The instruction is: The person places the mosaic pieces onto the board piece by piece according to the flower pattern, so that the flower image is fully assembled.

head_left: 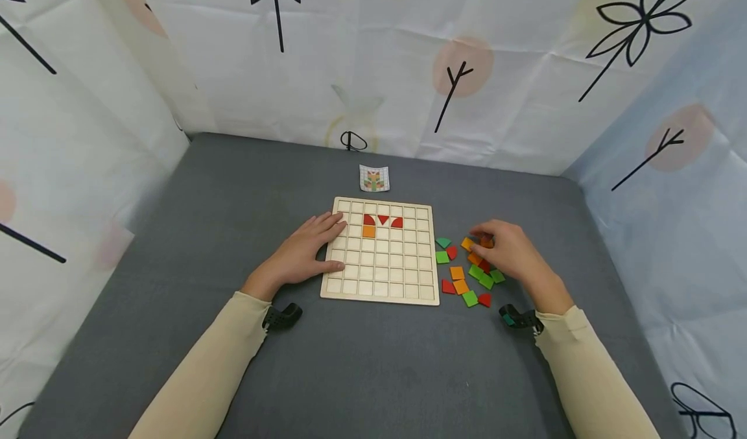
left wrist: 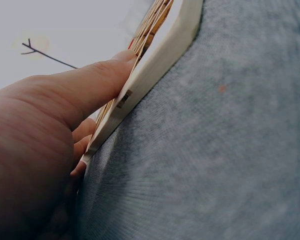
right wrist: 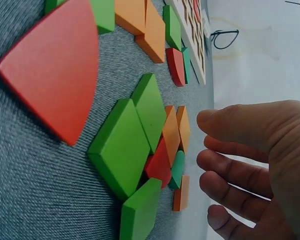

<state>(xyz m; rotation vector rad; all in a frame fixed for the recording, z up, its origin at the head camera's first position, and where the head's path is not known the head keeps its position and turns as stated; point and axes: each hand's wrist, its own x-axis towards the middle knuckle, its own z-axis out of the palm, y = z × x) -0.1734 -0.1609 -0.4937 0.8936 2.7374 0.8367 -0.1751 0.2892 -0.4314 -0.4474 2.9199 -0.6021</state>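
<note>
A light wooden grid board point(head_left: 379, 290) lies on the table. In its upper rows sit a red quarter-round tile point(head_left: 369, 220), a red triangle tile point(head_left: 382, 219), a second red quarter-round tile point(head_left: 397, 223) and an orange square tile point(head_left: 369, 231). My left hand point(head_left: 302, 249) rests on the board's left edge, fingers extended and thumb point(left wrist: 97, 82) on the rim. Above the loose tiles at the board's right hovers my right hand point(head_left: 508, 248), its fingers slightly bent. The right wrist view shows thumb and fingertips apart, nothing visible between them, near orange tiles point(right wrist: 171, 134).
Beside the board lie several loose tiles: green squares point(right wrist: 121, 150), a red quarter-round piece point(right wrist: 52, 70) and orange squares point(head_left: 457, 273). A small printed pattern card point(head_left: 374, 179) lies beyond the board. Patterned cloth point(head_left: 362, 69) encloses the grey table point(head_left: 373, 367).
</note>
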